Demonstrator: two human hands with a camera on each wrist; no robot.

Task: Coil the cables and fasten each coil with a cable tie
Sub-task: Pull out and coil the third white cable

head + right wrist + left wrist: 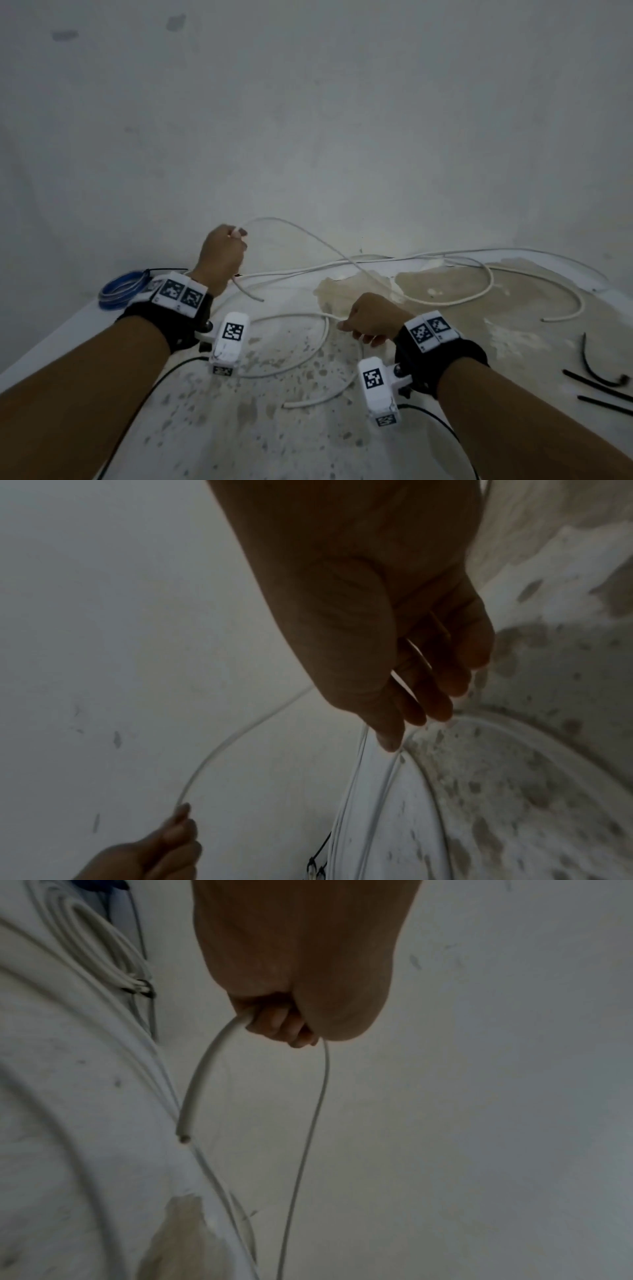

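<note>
Far left of the head view there's a blue cable coil parked on the stained table. Left hand, mid-frame, is fisted around the white cable, short cut end dangling below. Right hand has fingers loosely extended, cable running under them. Black cable ties sit lower right.

loose cable across table, coil far left, ties right
</note>
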